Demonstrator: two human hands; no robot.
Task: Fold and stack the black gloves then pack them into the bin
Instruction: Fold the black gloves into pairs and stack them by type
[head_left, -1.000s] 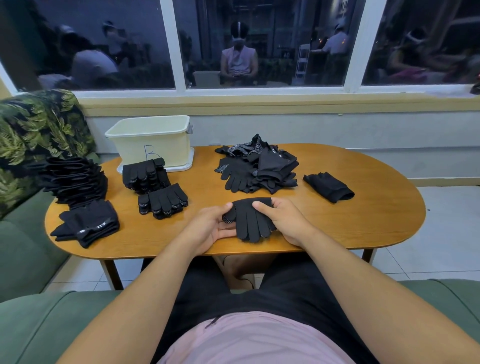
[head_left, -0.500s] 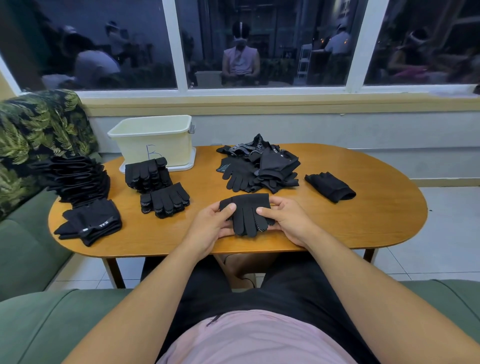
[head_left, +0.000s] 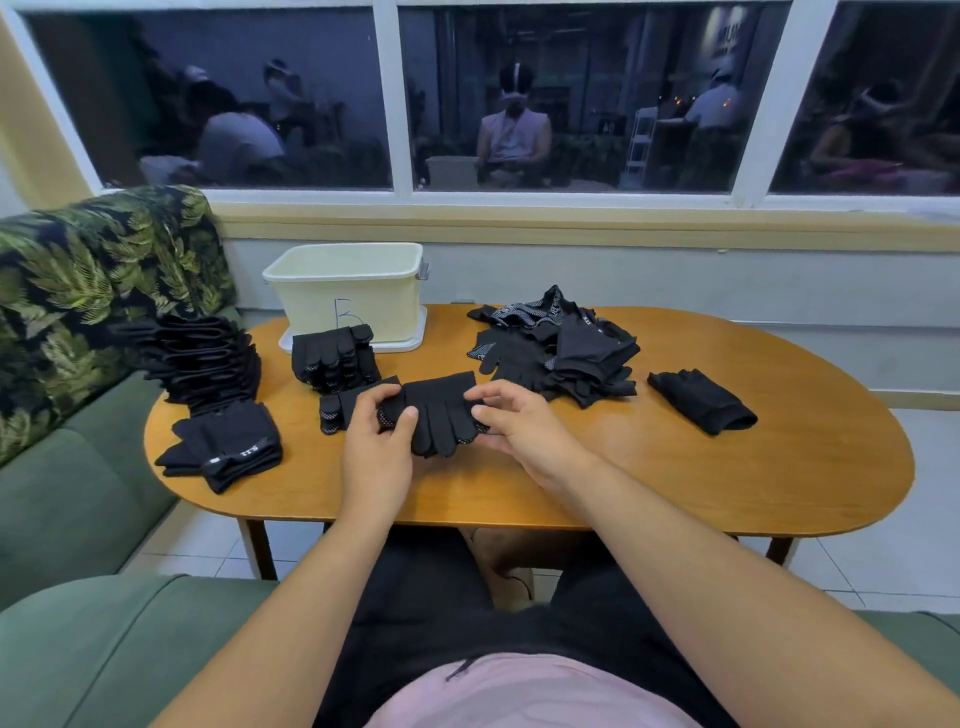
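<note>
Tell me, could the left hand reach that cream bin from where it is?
Probably yes. The left hand pinches the black gloves, and the cream bin stands beyond it with its top open; only a low glove stack lies between, easy to pass over.

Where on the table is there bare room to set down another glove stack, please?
The table's right end, beyond the lone glove, is bare, as is the gap between bin and loose pile. The left side is crowded with stacks.
</note>
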